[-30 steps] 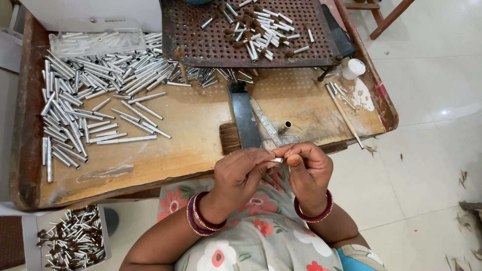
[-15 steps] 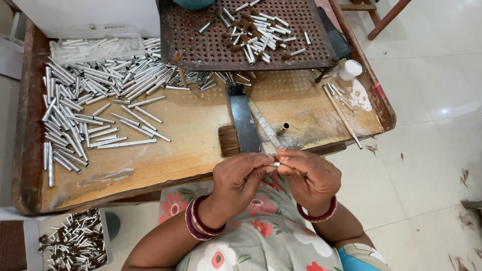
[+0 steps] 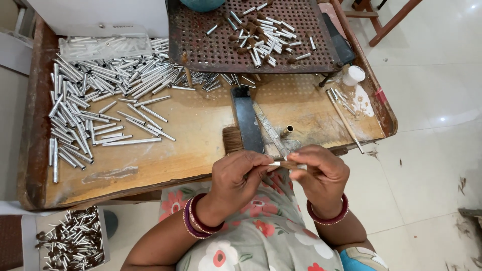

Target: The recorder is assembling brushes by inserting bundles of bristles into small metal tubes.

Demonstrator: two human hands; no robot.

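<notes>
Person sits at the near edge of a low wooden tray table (image 3: 150, 173), both hands raised just off its front rim, over the lap. Left hand (image 3: 236, 175) is curled, knuckles up, thumb + forefinger pinching a short silver metal tube (image 3: 275, 163) held roughly level. Right hand (image 3: 321, 173) faces it from the other side, fingers bent, tips pinching a small tuft of brown bristles (image 3: 290, 164) at the tube's end. The two hands nearly meet, w/ the tube and tuft between them. Wrists are bent inward, forearms coming up from the bottom of the view; red-purple bangles on the left wrist, a red one on the right.

On the table just beyond the hands: a flat dark blade-like tool (image 3: 247, 120) w/ a brown brush head (image 3: 232, 139) beside it, and a metal ruler (image 3: 271, 131) lying at a slant. A big loose pile of silver tubes (image 3: 95, 100) covers the left part of the table. At the back, a rusty perforated tray (image 3: 201, 45) carries finished pieces (image 3: 261, 35), tubes w/ brown tips. Right side: a small white pot (image 3: 354, 75) and a thin stick (image 3: 344, 120). Down at the floor, lower left, a box (image 3: 70, 241) holds more tipped tubes.
</notes>
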